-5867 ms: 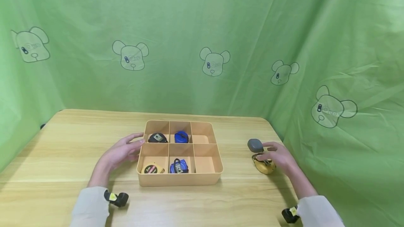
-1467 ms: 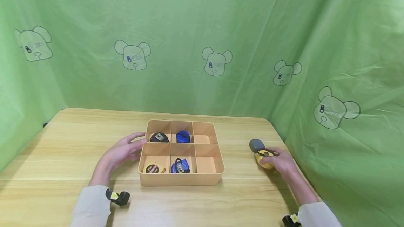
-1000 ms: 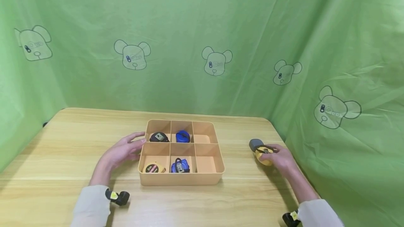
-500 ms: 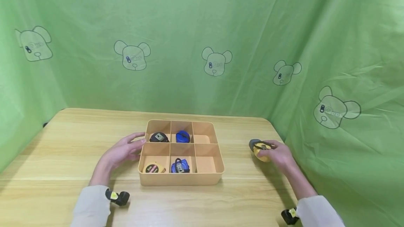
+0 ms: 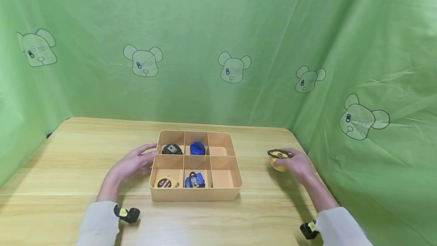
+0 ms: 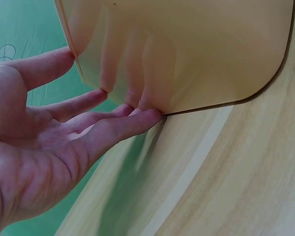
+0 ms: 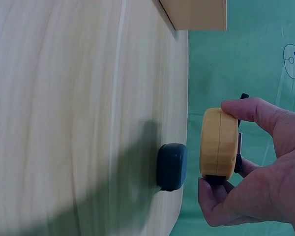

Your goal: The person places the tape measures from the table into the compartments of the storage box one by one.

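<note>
A yellow tape measure (image 7: 219,142) with a black strap is held between the thumb and fingers of my right hand (image 5: 297,164), raised off the table at the right. My left hand (image 5: 134,162) has its fingers extended, fingertips against the left wall of a beige divided box (image 5: 196,194); the left wrist view shows them touching its smooth side. Inside the box sit a black tape measure (image 5: 172,149), a blue one with a dark strap (image 5: 197,148), a yellow 2 m tape measure (image 5: 166,182) and another blue tape measure (image 5: 195,180).
In the right wrist view a dark grey rounded case (image 7: 172,167) lies on the table beside the raised tape; the head view hides it behind the tape. The box's two right compartments show bare floors (image 5: 222,178). A green curtain (image 5: 191,86) borders the wooden table (image 5: 95,143).
My right hand has gone from reaching over the yellow tape measure to gripping it, then lifted it up and slightly left, covering the grey case. My left hand stays at the box.
</note>
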Available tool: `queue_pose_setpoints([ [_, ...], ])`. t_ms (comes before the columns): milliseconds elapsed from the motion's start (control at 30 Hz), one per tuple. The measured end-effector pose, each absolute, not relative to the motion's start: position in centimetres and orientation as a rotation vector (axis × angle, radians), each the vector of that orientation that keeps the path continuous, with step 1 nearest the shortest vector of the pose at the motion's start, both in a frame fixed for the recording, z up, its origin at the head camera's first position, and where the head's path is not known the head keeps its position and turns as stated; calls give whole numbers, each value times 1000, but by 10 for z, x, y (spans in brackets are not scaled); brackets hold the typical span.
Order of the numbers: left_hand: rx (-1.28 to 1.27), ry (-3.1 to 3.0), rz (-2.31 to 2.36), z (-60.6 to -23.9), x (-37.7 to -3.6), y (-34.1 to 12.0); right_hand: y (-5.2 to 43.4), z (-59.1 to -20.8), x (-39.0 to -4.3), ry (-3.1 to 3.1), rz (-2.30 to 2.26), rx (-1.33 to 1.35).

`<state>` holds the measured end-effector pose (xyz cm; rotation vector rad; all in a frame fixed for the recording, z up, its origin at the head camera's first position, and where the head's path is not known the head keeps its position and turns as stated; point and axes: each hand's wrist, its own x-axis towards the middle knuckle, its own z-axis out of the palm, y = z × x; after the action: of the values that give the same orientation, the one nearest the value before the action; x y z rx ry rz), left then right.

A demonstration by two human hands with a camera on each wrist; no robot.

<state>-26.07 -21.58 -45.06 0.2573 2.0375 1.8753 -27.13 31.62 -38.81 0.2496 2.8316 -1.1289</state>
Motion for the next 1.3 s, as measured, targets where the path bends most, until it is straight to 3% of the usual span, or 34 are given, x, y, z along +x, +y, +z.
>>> queue_pose_setpoints([
  [1300,236,2036,1880,-448,-259,-215,255,-367,-301,2869,-1165,131],
])
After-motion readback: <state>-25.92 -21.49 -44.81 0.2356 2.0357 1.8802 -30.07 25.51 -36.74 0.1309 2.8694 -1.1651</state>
